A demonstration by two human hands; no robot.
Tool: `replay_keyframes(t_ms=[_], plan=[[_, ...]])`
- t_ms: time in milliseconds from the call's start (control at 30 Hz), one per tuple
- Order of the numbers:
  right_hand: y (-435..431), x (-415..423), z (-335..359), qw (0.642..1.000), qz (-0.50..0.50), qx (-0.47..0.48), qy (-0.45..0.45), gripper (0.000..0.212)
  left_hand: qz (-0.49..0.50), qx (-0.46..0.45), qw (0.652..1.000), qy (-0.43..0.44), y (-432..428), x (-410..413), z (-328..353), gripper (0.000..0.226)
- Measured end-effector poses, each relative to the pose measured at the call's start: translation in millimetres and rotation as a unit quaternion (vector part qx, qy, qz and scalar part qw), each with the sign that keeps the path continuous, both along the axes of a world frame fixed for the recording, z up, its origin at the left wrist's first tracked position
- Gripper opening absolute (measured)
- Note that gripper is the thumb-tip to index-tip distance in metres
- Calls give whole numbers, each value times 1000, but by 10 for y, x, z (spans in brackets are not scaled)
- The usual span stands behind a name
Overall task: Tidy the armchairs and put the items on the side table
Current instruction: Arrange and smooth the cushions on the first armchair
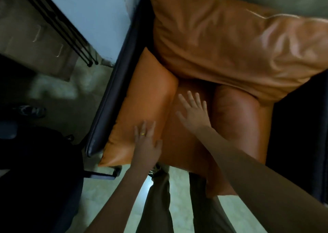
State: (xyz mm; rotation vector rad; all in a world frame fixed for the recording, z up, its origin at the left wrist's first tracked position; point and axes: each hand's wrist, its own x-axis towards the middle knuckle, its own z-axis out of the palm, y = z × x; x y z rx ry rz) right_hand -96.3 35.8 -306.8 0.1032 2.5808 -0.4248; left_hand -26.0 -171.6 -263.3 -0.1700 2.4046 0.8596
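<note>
Both hands lie flat, fingers spread, on the armchair (237,126): the left hand (147,140) presses the near end of the left side cushion (142,105), whose long axis runs near-to-far along the dark frame (113,90), and the right hand (194,108) rests on the seat (177,144) farther in. The back cushion (230,46) slumps just beyond the right hand, the nearer one; open room lies only at the near edge.

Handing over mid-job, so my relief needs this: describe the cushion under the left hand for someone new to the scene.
Find the armchair's dark frame and its big orange back cushion. In front of it the seat has a darker cushion on one side. Yours is the brighter side cushion opposite, against the frame, with the ringed left hand flat on it.
</note>
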Motion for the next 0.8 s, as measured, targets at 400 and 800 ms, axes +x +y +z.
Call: replay_keyframes(t_ms=[400,800], plan=[[1513,1568,-48,974,-225,-38,19,75,-230,64,967,-86,1870,-145,-218,55],[1451,2051,-176,935,-341,-91,16,61,-88,111,973,-180,2613,-154,-337,92]])
